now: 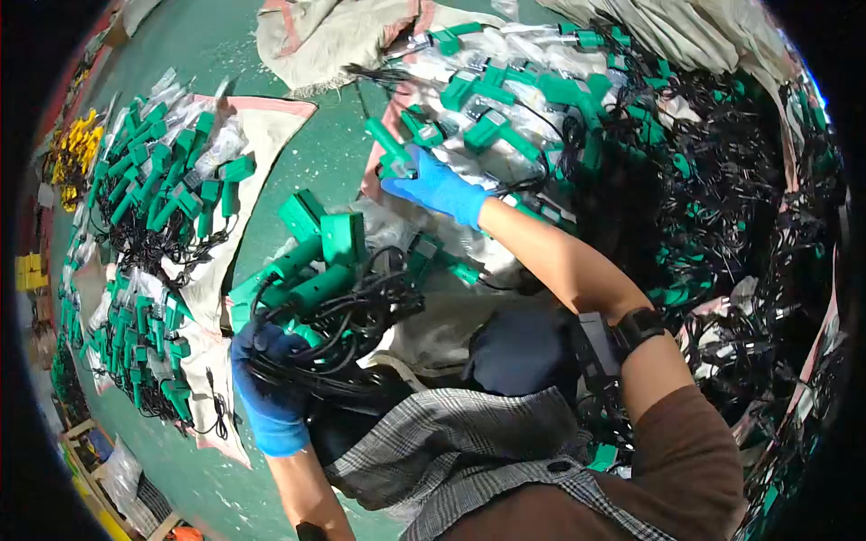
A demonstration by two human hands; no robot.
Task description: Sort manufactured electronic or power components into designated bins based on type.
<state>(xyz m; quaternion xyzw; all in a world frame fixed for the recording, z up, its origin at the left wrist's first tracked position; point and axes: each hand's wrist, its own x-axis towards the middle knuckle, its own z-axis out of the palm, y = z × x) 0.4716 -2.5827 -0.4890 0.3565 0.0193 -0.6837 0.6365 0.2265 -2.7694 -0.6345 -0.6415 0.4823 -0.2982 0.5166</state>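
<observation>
Bundle of green devices w/ black cords is gripped by left hand near the lap, while right hand, nearer the heap ahead, is closed on one green device, long axis angled up-left.

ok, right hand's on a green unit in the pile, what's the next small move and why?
Probably lift that green unit clear of the pile and bring it toward the bundle. The right hand is closed on it, and the left hand already holds a bunch of similar green units by their black cables.
</observation>
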